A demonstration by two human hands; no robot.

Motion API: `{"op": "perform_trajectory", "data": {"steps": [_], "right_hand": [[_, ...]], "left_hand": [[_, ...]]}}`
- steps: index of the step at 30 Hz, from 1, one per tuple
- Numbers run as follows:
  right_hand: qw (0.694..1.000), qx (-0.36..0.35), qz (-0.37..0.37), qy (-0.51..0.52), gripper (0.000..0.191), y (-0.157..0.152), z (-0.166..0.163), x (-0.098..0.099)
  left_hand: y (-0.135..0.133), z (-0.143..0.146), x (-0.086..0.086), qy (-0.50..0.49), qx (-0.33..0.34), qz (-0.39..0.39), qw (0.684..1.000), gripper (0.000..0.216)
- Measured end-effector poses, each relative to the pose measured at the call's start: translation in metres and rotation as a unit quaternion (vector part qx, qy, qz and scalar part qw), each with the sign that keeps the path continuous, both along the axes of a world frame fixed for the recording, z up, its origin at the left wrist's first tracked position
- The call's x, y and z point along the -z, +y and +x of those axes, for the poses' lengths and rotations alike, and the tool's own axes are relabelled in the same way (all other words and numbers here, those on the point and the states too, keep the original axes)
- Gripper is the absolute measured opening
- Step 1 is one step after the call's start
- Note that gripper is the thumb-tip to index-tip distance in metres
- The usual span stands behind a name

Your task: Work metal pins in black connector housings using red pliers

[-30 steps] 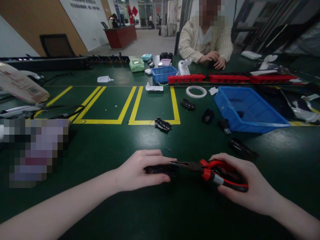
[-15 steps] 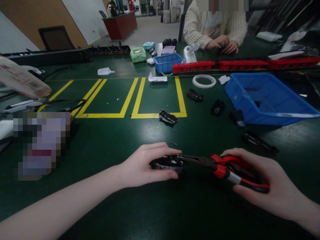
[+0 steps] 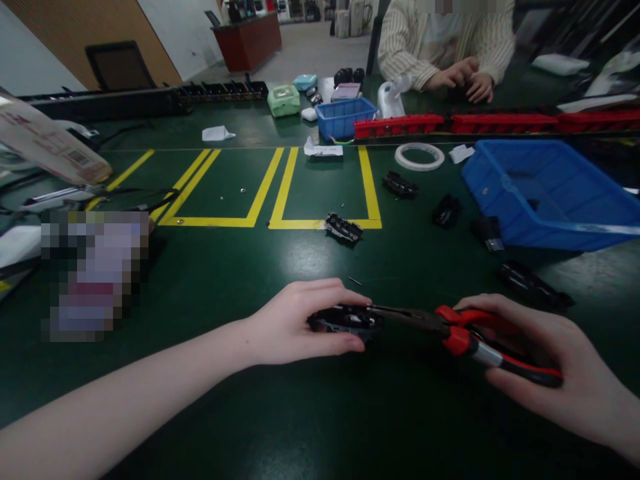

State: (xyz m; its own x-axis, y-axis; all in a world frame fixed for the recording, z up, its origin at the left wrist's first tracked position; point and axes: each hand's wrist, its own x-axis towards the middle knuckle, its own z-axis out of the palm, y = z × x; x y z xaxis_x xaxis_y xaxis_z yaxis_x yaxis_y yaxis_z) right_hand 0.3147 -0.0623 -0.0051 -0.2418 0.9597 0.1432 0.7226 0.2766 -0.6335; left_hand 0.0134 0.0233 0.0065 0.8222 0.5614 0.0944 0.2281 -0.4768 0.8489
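Observation:
My left hand (image 3: 305, 320) is closed around a small black plastic part (image 3: 345, 321) low over the green table, thumb on the near side and fingers on the far side. In my right hand (image 3: 545, 353) are red-and-black long-nose pliers (image 3: 453, 330), gripped by the handles. Their jaw tips meet the right end of the black part, by my left fingertips; what the tips pinch is too small to tell. Just beyond my left fingers lies a thin metal pin (image 3: 355, 281). Another black part with silvery edges (image 3: 344, 229) lies farther off, on the yellow tape.
More black parts (image 3: 400, 185) lie toward the right, near a large blue bin (image 3: 575, 227). A tape roll (image 3: 419, 157), a small blue basket (image 3: 345, 119) and red strips (image 3: 505, 125) are farther back. At left is a blurred-out slab (image 3: 100, 273). Another person (image 3: 445, 47) sits opposite.
The whole scene has shifted slightly right and up in view, as the camera moved. Both hands keep their holds, and the pliers' tips remain at the black part.

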Motion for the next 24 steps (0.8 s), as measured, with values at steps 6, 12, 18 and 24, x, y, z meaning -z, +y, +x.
{"op": "perform_trajectory", "data": {"steps": [6,12,18,24], "right_hand": [[1.000,0.015,-0.016,-0.001,0.043,0.0002,0.0004,0.0002],[1.000,-0.002,-0.001,-0.014,0.042,0.0023,0.0023,-0.0003],[1.000,-0.011,0.009,-0.025,0.043,0.0039,0.0050,-0.0002],[0.998,-0.031,0.021,-0.050,0.045,0.0043,0.0080,-0.0009]], "left_hand": [[0.0003,0.0005,0.0012,0.002,0.000,0.020,1.000,0.040],[0.0002,0.0006,0.0010,-0.001,0.003,0.016,1.000,0.040],[-0.0009,-0.0002,0.0010,-0.001,-0.007,0.016,1.000,0.039],[-0.0015,-0.0008,0.0016,0.010,-0.005,0.012,1.000,0.040]]}}
